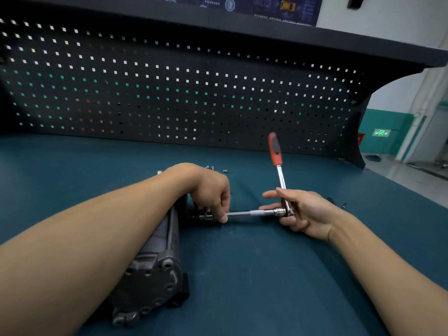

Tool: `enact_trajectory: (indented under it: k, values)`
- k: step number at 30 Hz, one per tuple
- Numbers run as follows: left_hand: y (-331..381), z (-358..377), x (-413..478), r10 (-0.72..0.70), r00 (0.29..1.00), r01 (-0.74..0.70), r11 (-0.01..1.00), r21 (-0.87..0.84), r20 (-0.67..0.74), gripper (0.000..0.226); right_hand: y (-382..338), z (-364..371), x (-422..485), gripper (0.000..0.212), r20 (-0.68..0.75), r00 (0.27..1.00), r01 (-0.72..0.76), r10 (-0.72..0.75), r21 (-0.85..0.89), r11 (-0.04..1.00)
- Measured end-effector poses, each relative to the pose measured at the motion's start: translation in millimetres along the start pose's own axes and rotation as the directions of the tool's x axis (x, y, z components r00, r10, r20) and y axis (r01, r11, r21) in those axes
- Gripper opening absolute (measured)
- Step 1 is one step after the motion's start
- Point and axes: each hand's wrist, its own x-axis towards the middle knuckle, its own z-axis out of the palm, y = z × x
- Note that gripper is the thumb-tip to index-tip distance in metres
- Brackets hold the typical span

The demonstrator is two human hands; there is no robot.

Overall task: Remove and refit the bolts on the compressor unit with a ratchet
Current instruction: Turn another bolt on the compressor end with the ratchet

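Observation:
The dark grey compressor unit (pixel 155 267) lies on its side on the blue bench mat, partly hidden under my left forearm. A ratchet (pixel 278 180) with a red and black handle points up and away; its chrome extension bar (pixel 249 212) runs left to a socket (pixel 206 217) at the compressor's far end. My left hand (pixel 211 190) pinches the extension bar near the socket. My right hand (pixel 300 212) grips the ratchet head with the forefinger stretched out. The bolt under the socket is hidden.
Several loose bolts (pixel 219 169) lie on the mat beyond my left hand, and another small bolt (pixel 343 204) sits right of my right hand. A black pegboard (pixel 184 93) walls the back of the bench. The bench edge (pixel 412 190) runs diagonally at the right.

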Motion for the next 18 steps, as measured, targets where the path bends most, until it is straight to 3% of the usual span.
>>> enact_trajectory:
  k: [4,10,14,18]
  values:
    - [1,0,0,0.002,1.0,-0.002,1.0,-0.009,-0.008,0.016,1,5,4,0.042,-0.103,0.995,-0.019,0.017,-0.017,1.0]
    - [1,0,-1,-0.006,1.0,0.006,1.0,-0.017,-0.009,0.015,-1,6,1,0.032,-0.113,0.991,-0.065,0.066,0.014,0.998]
    - [2,1,-2,-0.012,1.0,0.012,1.0,-0.009,-0.004,0.018,-2,4,-3,0.021,-0.078,0.995,-0.062,0.067,0.057,0.996]
    - [0,2,-2,-0.018,1.0,0.018,1.0,-0.001,-0.015,0.021,-1,-1,-6,0.036,0.028,1.0,0.01,-0.014,0.127,0.992]
